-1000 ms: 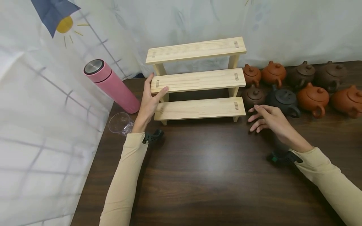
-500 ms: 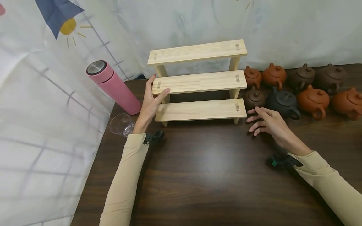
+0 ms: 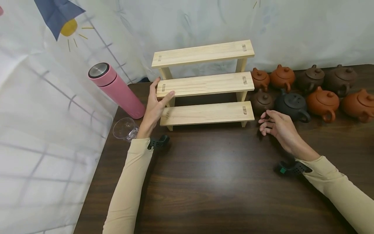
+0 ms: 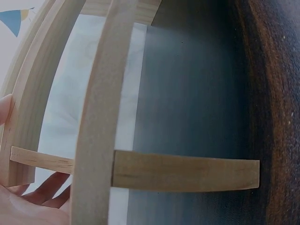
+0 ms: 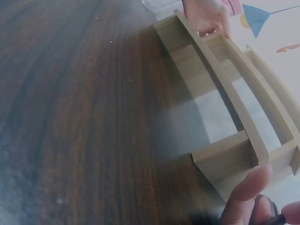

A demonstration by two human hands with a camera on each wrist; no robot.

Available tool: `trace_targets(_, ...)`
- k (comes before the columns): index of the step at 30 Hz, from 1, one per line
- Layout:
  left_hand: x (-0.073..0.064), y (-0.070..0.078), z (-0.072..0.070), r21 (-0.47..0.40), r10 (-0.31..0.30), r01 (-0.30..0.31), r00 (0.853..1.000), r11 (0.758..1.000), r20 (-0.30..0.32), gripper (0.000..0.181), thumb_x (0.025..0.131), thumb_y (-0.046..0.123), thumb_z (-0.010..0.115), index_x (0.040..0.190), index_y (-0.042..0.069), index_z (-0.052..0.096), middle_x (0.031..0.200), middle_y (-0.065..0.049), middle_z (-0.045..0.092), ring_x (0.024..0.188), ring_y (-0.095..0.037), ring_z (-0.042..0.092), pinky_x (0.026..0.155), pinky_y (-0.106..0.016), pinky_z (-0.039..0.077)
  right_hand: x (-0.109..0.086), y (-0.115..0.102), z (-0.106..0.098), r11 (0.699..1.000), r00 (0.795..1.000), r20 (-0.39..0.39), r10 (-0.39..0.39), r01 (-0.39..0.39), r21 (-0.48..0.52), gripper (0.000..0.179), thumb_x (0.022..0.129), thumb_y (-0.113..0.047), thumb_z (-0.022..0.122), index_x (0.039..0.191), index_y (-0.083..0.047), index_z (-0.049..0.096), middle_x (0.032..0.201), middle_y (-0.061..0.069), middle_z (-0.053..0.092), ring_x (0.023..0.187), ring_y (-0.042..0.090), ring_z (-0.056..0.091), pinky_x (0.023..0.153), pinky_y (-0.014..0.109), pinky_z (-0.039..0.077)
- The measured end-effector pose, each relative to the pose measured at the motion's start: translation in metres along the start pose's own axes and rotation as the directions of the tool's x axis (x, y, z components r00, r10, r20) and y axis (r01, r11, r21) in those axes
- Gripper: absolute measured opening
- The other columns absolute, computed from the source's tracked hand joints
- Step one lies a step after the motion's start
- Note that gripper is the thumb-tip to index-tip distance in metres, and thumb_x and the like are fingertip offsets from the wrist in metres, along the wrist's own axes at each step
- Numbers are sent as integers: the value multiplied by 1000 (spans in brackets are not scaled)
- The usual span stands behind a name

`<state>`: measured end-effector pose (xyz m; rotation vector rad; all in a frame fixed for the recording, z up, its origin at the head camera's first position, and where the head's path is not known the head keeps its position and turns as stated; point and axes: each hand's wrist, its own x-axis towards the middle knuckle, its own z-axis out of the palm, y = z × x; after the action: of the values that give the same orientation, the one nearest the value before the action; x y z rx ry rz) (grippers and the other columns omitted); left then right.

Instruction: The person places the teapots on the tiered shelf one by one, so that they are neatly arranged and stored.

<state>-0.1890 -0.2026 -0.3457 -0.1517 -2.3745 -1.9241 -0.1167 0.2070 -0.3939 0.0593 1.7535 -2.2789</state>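
Observation:
My left hand (image 3: 154,105) grips the left end of a pale wooden three-tier shelf stand (image 3: 205,84) at its middle tier. The thumb lies over that tier's front edge, and fingers show behind it in the left wrist view. Just off the stand's right side is my right hand (image 3: 280,130), its fingers loosely curled in front of a small dark brown teapot (image 3: 262,100). In the right wrist view, its fingers (image 5: 243,194) appear close to the stand's lower right corner, beside a dark loop (image 5: 268,204). Whether they touch that loop is unclear.
Several teapots stand in two rows at the right, among them a black teapot (image 3: 293,104) and an orange-brown teapot (image 3: 323,101). A pink thermos (image 3: 122,92) and a clear plastic cup (image 3: 124,128) stand left of the stand. A white curtain (image 3: 198,22) hangs behind the dark table (image 3: 204,182).
My right fingers have drawn closer together and curled more, with a small shift of the hand. My left hand keeps its hold on the stand. The view has shifted slightly.

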Motion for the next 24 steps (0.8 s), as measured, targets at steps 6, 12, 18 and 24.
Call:
trace_targets(6, -1, 1, -2, 0, 1, -1, 1000, 1000, -6, 85, 101, 17, 68, 166, 9, 15, 164, -19, 27, 141, -22, 39, 116, -35, 32, 0, -1, 6, 995, 995, -5, -102, 102, -9, 35, 112, -26, 50, 105, 8, 56, 93, 7, 62, 68, 15, 62, 58, 28, 51)
trace_targets(12, -1, 0, -2, 22, -13, 13, 1000, 1000, -6, 85, 101, 19, 67, 167, 10, 15, 165, -19, 25, 145, -24, 36, 119, -38, 29, -5, -15, 8, 978, 977, -27, -210, 210, -21, 34, 113, -24, 46, 102, 6, 57, 88, 9, 62, 64, 17, 61, 53, 29, 48)
trace_targets(18, -1, -1, 0, 51, -21, 21, 1000, 998, 3, 85, 101, 23, 68, 167, 13, 16, 170, -15, 17, 152, -22, 26, 123, -41, 24, -12, -60, -4, 934, 934, -2, -356, 356, -3, 35, 113, -21, 46, 97, 6, 62, 82, 11, 61, 57, 21, 54, 47, 32, 38)
trace_targets(24, -2, 1, -1, 60, -13, 14, 1000, 998, -3, 85, 101, 22, 68, 167, 13, 16, 170, -14, 17, 154, -22, 24, 124, -42, 22, -13, -101, -5, 918, 917, 46, -396, 397, -16, 36, 113, -20, 45, 97, 7, 61, 77, 13, 61, 55, 23, 50, 48, 35, 34)
